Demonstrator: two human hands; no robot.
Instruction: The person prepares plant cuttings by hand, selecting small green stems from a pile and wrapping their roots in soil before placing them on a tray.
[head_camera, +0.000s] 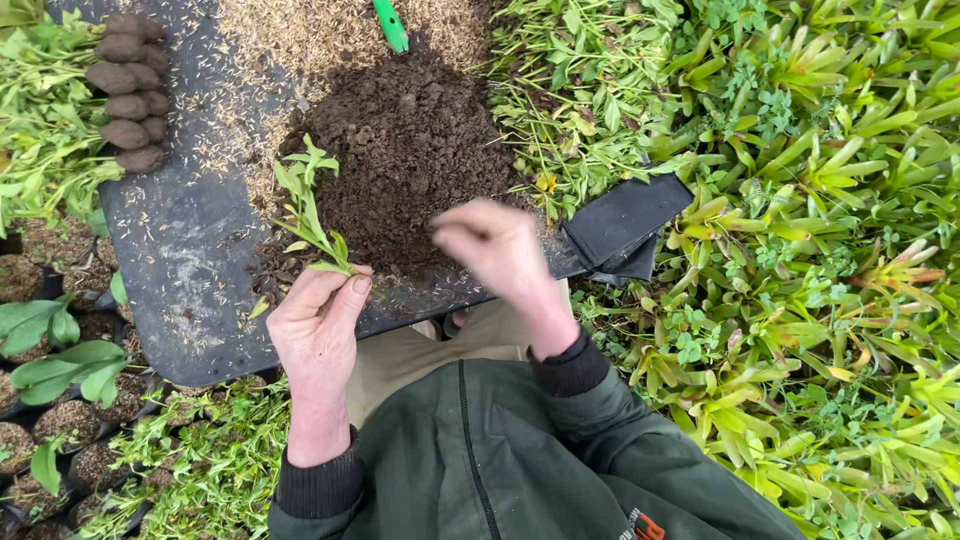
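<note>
Pots (20, 445) hold soil; left hand (318, 330) pinches cutting (305, 205).

black ground sheet (180, 250) carries soil heap (410, 160), scattered husks (310, 35), filled dark pots (130, 90), green handle (391, 25).

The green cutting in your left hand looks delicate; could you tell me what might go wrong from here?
The cutting is pinched only at its base by the left hand, so its thin stem could bend or snap. The right hand is blurred, moving above the soil heap; it might knock leaves off or scatter soil off the black sheet.
</note>
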